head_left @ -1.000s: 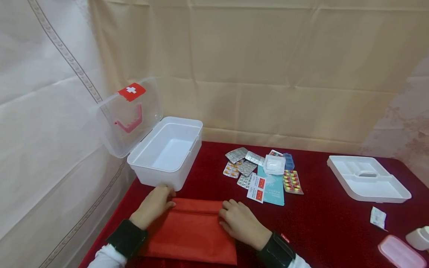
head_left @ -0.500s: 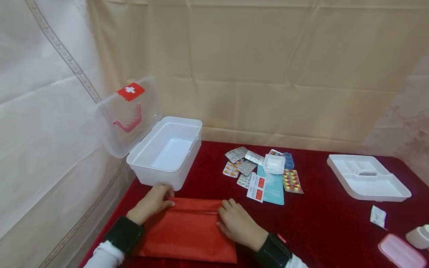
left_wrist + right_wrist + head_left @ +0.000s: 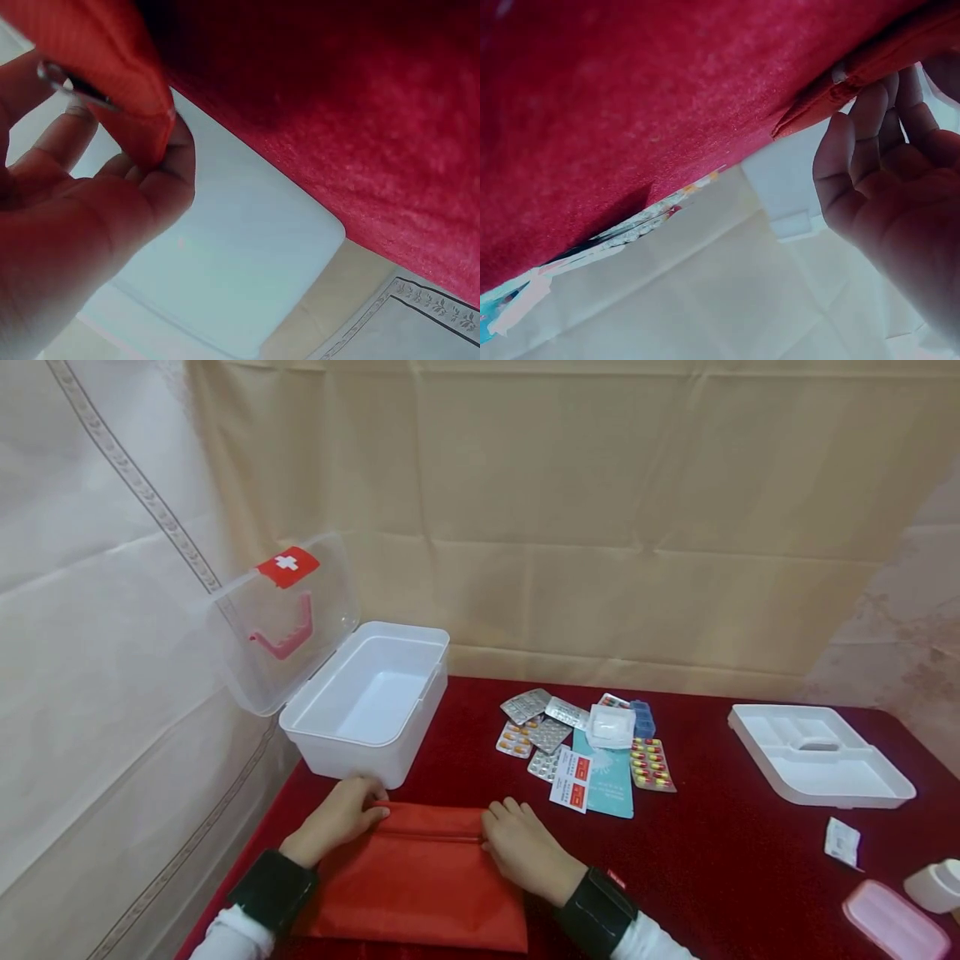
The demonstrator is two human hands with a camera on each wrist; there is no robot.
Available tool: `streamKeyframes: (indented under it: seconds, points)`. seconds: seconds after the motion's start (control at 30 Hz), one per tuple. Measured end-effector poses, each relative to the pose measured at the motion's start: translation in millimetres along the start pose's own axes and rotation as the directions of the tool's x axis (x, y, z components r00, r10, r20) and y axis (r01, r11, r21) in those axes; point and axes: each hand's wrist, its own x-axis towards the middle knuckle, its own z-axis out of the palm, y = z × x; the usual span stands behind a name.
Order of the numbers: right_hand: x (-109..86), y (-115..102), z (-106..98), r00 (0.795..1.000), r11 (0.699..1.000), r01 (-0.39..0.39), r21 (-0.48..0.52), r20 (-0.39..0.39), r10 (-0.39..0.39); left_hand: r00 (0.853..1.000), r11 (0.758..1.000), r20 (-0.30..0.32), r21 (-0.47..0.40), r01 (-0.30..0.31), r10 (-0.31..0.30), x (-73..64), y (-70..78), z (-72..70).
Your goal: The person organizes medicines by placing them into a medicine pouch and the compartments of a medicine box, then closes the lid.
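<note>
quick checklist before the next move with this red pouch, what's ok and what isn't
1. Left hand gripping the red pouch: ok, at its far left corner.
2. Right hand holding it too: ok, at the far right corner.
3. Zipper fully closed: cannot tell.
4. Lid of the white box open: ok, it stands up at the box's left side.
5. Blister packs stowed in the box: not ok, they lie on the red cloth.

There is one pouch (image 3: pixel 420 889), one box (image 3: pixel 345 760), one tray (image 3: pixel 847 774), one bottle (image 3: pixel 932 887).
</note>
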Motion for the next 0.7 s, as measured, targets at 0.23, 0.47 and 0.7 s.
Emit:
streamKeyframes:
  seconds: [0.23, 0.47, 0.7]
  points:
    - [1.5, 1, -2, 0.999, 0.998, -0.017, 0.064, 0.044, 0.014, 0.999, 1.000, -0.046, 0.023, -0.020, 0.021, -0.2, 1.7, 0.8]
    - [2.0, 0, -5, 0.999, 0.996, -0.001, 0.091, 0.045, -0.003, 0.997, 0.999, -0.069, 0.036, 0.019, -0.017, -3.0, 9.5, -3.1]
    - [1.7, -2, -9, 0.999, 0.995, -0.006, 0.096, 0.039, 0.003, 0.996, 0.998, -0.087, 0.052, 0.026, -0.022, -7.1, 17.4, -10.3]
